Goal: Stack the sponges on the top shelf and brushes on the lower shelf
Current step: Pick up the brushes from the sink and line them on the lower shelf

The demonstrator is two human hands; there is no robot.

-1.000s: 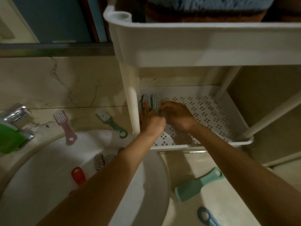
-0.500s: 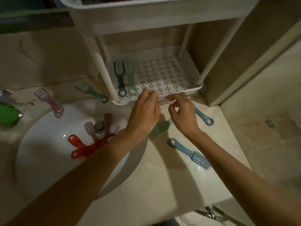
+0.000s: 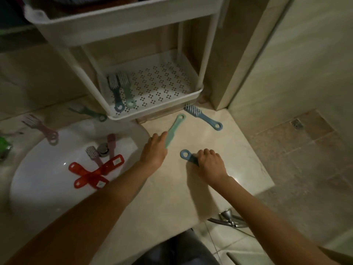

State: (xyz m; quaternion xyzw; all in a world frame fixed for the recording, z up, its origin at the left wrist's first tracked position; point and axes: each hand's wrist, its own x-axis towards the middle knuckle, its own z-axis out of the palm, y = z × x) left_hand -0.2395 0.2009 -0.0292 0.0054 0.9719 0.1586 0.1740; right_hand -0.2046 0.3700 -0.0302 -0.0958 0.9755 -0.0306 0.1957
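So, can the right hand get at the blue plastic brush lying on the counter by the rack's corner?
Probably yes, once freed: the right hand now grips a second blue brush. The blue plastic brush by the corner lies uncovered on the pale counter, with bare surface between.

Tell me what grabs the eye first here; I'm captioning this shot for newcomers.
The left hand grips a mint brush and the right hand a blue brush on the counter. Two crossed red brushes stand out in the white sink, and a pair of brushes lies on the rack's lower shelf.
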